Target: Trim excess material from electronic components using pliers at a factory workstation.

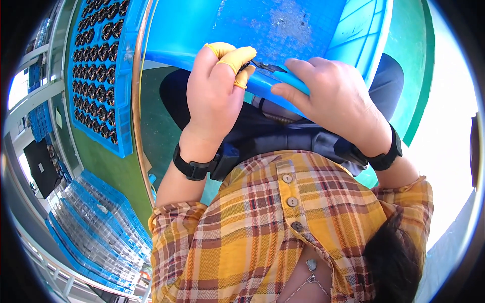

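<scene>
Blue-handled pliers (293, 82), one pair, sit in the right hand at the upper middle, their dark nose pointing left beside the other hand's fingertips. From the left edge inward: one stack of clear and blue trays (96, 222) (too bent by the lens to count), then one blue tray (125, 101) filled with dark ring-shaped parts (101, 73) in several rows, dozens of them, though I cannot give an exact number. One thin wooden strip (136, 101) runs beside that tray. Next comes the left hand (214, 96), wearing three visible yellow finger covers (237, 58); its fingertips are together, pinching one small dark part (246, 65), which is partly hidden by them. The pliers' nose is right at this part; whether it bites on it, I cannot tell. The right hand (331, 93) has its fingers closed around the handles. Each wrist carries one black band (192, 169), two in all, and the plaid shirt (237, 232) below shows three buttons (292, 202).

Under the hands, one large blue bin (369, 40) stands open, grey specks scattered over its bottom. Green floor (101, 166) shows beside the blue tray, pale framework (30, 103) lines the far left, and the right side is bright white.
</scene>
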Demonstrator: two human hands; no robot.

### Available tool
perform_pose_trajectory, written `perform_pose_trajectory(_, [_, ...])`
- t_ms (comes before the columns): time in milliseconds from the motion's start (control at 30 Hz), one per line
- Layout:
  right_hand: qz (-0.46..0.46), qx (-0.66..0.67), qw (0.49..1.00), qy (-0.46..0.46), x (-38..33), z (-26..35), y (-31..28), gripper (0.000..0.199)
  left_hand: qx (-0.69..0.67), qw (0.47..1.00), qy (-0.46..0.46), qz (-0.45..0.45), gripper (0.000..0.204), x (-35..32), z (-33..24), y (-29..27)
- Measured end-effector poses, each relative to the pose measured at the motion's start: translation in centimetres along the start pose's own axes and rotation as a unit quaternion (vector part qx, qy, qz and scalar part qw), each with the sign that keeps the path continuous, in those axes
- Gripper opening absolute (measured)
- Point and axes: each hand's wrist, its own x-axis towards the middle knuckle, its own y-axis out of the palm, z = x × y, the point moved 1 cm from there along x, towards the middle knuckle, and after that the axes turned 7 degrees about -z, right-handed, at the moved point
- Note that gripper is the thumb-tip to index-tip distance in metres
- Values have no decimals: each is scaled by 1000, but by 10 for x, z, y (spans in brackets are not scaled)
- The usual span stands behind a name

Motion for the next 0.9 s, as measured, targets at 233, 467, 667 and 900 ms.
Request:
perform_pose_trajectory(233, [15, -2, 1000, 12, 0, -4, 13, 45, -15, 995, -95, 15, 40, -11, 4, 5])
perform_pose_trajectory(467, [88, 20, 994, 66, 3, -9, 18, 38, 28, 994, -98, 48, 40, -11, 8, 7])
perform_pose_trajectory(667, [117, 66, 985, 107, 4, -6, 9, 39, -126, 958, -258, 21, 43, -18, 16, 10])
perform_pose_trajectory(900, [43, 97, 992, 75, 0, -3, 13, 50, -221, 925, -310, 7, 43, -15, 10, 11])
